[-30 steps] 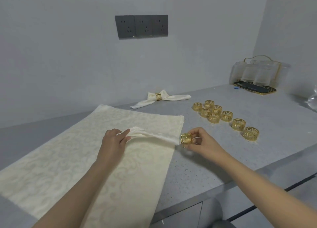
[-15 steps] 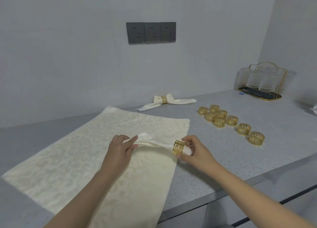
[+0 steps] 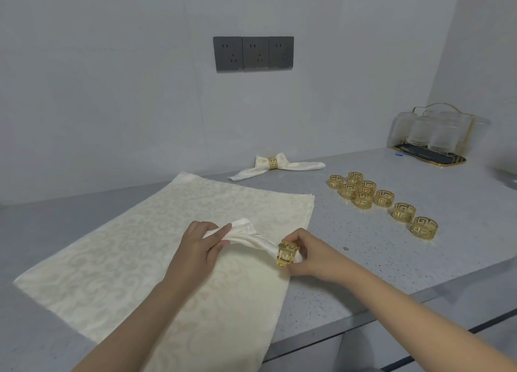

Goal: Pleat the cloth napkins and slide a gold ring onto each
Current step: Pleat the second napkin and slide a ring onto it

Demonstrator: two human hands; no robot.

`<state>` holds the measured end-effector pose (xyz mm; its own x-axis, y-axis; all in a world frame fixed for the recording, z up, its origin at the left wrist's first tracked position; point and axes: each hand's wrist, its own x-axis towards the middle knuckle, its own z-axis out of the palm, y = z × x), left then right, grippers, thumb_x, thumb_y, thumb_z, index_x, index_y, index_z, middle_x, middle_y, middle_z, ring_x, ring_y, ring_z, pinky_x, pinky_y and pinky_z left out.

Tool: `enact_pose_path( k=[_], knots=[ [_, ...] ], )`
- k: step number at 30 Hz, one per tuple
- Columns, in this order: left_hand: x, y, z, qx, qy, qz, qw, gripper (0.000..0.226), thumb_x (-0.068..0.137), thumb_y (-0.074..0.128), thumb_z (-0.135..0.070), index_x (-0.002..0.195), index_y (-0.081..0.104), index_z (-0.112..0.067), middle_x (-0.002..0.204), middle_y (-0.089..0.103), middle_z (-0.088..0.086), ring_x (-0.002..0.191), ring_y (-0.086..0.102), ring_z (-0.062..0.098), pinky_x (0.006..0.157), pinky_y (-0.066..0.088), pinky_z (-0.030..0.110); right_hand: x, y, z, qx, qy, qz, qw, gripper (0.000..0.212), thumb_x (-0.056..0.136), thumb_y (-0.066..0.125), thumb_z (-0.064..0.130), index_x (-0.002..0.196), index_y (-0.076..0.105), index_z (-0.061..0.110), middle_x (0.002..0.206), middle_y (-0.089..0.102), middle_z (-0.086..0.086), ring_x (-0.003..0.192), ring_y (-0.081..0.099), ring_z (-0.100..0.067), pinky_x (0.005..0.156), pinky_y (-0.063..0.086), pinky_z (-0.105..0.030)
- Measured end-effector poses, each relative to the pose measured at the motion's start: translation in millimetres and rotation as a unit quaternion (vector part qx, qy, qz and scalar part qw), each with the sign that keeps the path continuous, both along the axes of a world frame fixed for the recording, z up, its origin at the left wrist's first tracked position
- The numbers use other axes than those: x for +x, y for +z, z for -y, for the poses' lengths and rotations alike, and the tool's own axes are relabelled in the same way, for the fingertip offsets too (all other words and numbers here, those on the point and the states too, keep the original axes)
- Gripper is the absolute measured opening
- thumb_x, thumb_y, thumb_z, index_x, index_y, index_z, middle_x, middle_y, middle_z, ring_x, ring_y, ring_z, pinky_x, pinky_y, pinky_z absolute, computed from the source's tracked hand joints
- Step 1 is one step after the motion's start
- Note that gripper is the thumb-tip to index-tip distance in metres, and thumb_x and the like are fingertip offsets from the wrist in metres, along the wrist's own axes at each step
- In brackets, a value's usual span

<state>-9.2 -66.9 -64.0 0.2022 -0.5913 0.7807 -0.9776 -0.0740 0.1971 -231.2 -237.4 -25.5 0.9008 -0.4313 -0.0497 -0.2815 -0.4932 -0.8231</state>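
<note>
Pleated cream napkin (image 3: pixel 249 236) held above the stack of flat napkins (image 3: pixel 156 248): left hand (image 3: pixel 200 250) pinches its gathered end, right hand (image 3: pixel 309 255) pinches a gold ring (image 3: pixel 286 255) threaded over the other end. Eight loose gold rings (image 3: pixel 363 194) lie on the grey countertop (image 3: pixel 391 259). Gold-rimmed tray (image 3: pixel 430 156) holds frosted glasses (image 3: pixel 430 131).

Ring going onto a pleated napkin

The left hand (image 3: pixel 200 248) pinches the gathered napkin (image 3: pixel 246 236) above a flat cloth (image 3: pixel 134 259); the right hand (image 3: pixel 310 255) holds a gold ring (image 3: pixel 286 255) around its end. Loose rings (image 3: pixel 384 198) and a finished napkin (image 3: pixel 275 166) lie on the counter (image 3: pixel 363 259).
</note>
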Motion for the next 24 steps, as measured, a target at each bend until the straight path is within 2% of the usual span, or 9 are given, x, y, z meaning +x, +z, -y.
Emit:
enact_pose_path(
  k=[2, 6, 10, 13, 15, 18, 20, 22, 24],
  knots=[
    [-1, 0, -1, -0.008, 0.002, -0.003, 1.0, 0.049, 0.098, 0.036, -0.048, 0.117, 0.067, -0.015, 0.093, 0.06, 0.006, 0.093, 0.046, 0.017, 0.087, 0.037, 0.021, -1, 2, -1, 0.038, 0.013, -0.002, 0.999, 0.047, 0.077, 0.075, 0.016, 0.11, 0.046, 0.032, 0.106, 0.06, 0.005, 0.082, 0.055, -0.008, 0.072, 0.042, -0.024],
    [-1, 1, -2, -0.019, -0.001, -0.003, 1.0, 0.048, 0.098, 0.037, -0.047, 0.118, 0.066, -0.014, 0.094, 0.06, 0.006, 0.093, 0.046, 0.016, 0.089, 0.033, 0.014, 0, 2, -3, 0.149, 0.019, 0.008, 0.989, 0.046, 0.082, 0.067, 0.006, 0.112, 0.046, 0.032, 0.093, 0.063, -0.002, 0.076, 0.056, -0.015, 0.075, 0.043, -0.024],
    [-1, -1, -2, -0.02, -0.007, 0.007, 1.0, 0.044, 0.099, 0.038, -0.045, 0.119, 0.064, -0.016, 0.094, 0.06, 0.006, 0.093, 0.046, 0.017, 0.086, 0.037, 0.022, 3, 2, -6, 0.109, 0.007, -0.009, 0.994, 0.039, 0.087, 0.063, 0.014, 0.113, 0.048, 0.039, 0.091, 0.057, 0.009, 0.078, 0.05, -0.007, 0.07, 0.037, -0.019],
    [-1, -1, -2, -0.017, -0.009, 0.008, 1.0, 0.045, 0.099, 0.037, -0.045, 0.12, 0.065, -0.016, 0.095, 0.06, 0.006, 0.093, 0.046, 0.017, 0.085, 0.039, 0.026, 3, 0, -8, 0.066, 0.001, -0.01, 0.998, 0.038, 0.084, 0.07, 0.026, 0.115, 0.053, 0.041, 0.099, 0.059, 0.014, 0.085, 0.053, 0.001, 0.071, 0.04, -0.011],
    [-1, -1, -3, -0.016, -0.009, 0.01, 1.0, 0.043, 0.099, 0.038, -0.045, 0.121, 0.063, -0.018, 0.095, 0.06, 0.006, 0.093, 0.046, 0.017, 0.085, 0.039, 0.026, 3, -2, -8, 0.058, -0.008, 0.0, 0.998, 0.041, 0.078, 0.076, 0.029, 0.113, 0.058, 0.041, 0.096, 0.06, 0.017, 0.085, 0.055, 0.002, 0.069, 0.04, -0.006],
    [-1, 0, -4, -0.026, -0.01, 0.003, 1.0, 0.04, 0.099, 0.039, -0.044, 0.121, 0.062, -0.019, 0.095, 0.06, 0.006, 0.093, 0.046, 0.017, 0.087, 0.037, 0.021, 4, -7, -6, 0.069, -0.035, 0.032, 0.997, 0.048, 0.068, 0.084, 0.03, 0.111, 0.063, 0.04, 0.099, 0.066, 0.013, 0.092, 0.06, -0.007, 0.076, 0.045, -0.013],
    [-4, 0, -4, -0.03, -0.008, -0.011, 0.999, 0.043, 0.099, 0.039, -0.045, 0.12, 0.063, -0.017, 0.095, 0.059, 0.006, 0.094, 0.046, 0.016, 0.089, 0.034, 0.014, 6, -9, -6, 0.065, -0.056, 0.053, 0.995, 0.053, 0.064, 0.086, 0.03, 0.111, 0.063, 0.038, 0.098, 0.067, 0.011, 0.091, 0.061, -0.008, 0.073, 0.043, -0.013],
    [-8, -1, -4, -0.029, -0.01, -0.02, 0.999, 0.042, 0.098, 0.039, -0.046, 0.121, 0.062, -0.018, 0.095, 0.059, 0.005, 0.094, 0.046, 0.014, 0.091, 0.031, 0.01, 8, -10, -8, 0.054, -0.081, 0.058, 0.994, 0.052, 0.063, 0.087, 0.031, 0.108, 0.061, 0.035, 0.093, 0.066, 0.01, 0.085, 0.061, -0.007, 0.072, 0.044, -0.017],
    [-9, -1, -5, -0.024, -0.013, -0.014, 1.0, 0.039, 0.098, 0.039, -0.046, 0.122, 0.059, -0.022, 0.095, 0.058, 0.003, 0.094, 0.046, 0.014, 0.091, 0.03, 0.008, 10, -13, -7, 0.035, -0.097, 0.053, 0.993, 0.044, 0.063, 0.086, 0.035, 0.1, 0.062, 0.035, 0.094, 0.067, 0.013, 0.085, 0.061, -0.006, 0.076, 0.045, -0.023]
  ],
)
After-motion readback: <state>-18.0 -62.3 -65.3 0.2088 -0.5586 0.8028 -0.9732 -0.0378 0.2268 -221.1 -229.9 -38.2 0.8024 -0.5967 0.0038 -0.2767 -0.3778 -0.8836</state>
